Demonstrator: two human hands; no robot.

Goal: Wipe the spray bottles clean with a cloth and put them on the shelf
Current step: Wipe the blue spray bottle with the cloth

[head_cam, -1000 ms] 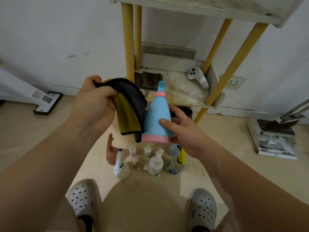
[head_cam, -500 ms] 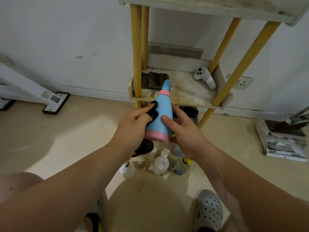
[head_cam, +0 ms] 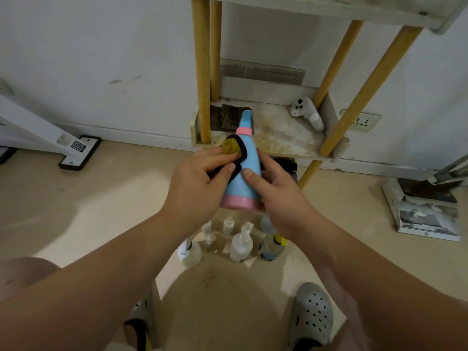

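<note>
Holding the blue spray bottle [head_cam: 245, 171] upright in front of the shelf [head_cam: 278, 138], the right hand [head_cam: 273, 196] had its fingers curled around the right side of the body, with the thumb pressed on the blue front. The left hand [head_cam: 200, 183] pinched a cloth [head_cam: 234, 150], yellow with a black edge, between thumb and fingers and pressed it against the left side of the bottle. The bottle had a pink base and a pink ring under its nozzle; no label or writing could be read on it.

On the floor below the hands stood a group of small bottles [head_cam: 238, 241], about seven, though some were partly hidden by the hands, so the count was not sure. One of them carried a yellow and blue label, too blurred to read. On the shelf lay one white controller [head_cam: 307, 114] and one dark folded piece [head_cam: 231, 116]. At the left, a white base plate [head_cam: 79, 152] carried one QR code sticker. One wall socket [head_cam: 362, 120] was at the right of the shelf. Two grey perforated shoes [head_cam: 311, 315] showed at the bottom.
</note>
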